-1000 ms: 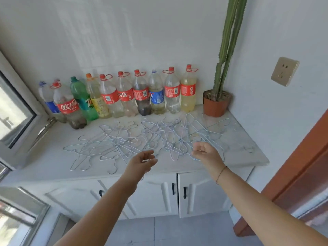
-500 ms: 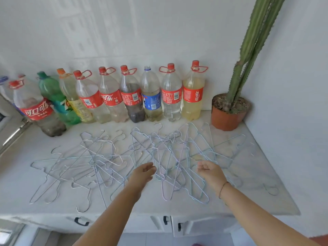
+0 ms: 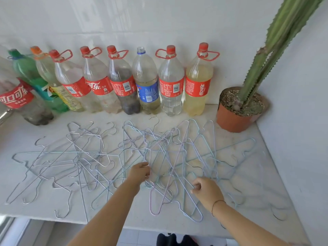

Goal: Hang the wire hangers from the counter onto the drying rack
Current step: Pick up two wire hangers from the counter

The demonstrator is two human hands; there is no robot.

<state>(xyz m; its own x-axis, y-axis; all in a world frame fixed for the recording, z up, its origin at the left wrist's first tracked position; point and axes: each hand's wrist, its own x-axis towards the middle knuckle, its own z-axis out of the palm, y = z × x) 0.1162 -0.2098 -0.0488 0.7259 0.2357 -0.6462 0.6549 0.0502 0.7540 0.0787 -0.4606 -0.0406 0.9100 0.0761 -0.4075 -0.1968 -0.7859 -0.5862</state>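
Several thin wire hangers [image 3: 113,155], pale blue, white and pink, lie tangled in a wide heap across the white counter [image 3: 271,176]. My left hand [image 3: 139,172] rests on the middle of the heap, thumb and fingers curled around a wire. My right hand [image 3: 206,191], with a thin band on its wrist, pinches a wire of the right-hand cluster near the counter's front. The hangers lie flat. No drying rack is in view.
A row of plastic soda bottles [image 3: 171,86] stands along the back wall, behind the hangers. A potted cactus [image 3: 232,119] fills the back right corner, against the right wall. The counter's front edge [image 3: 106,223] runs just below my forearms.
The view has drawn closer to the counter. Both hands have come down from above the heap onto the hangers, and their fingers have closed on wires.
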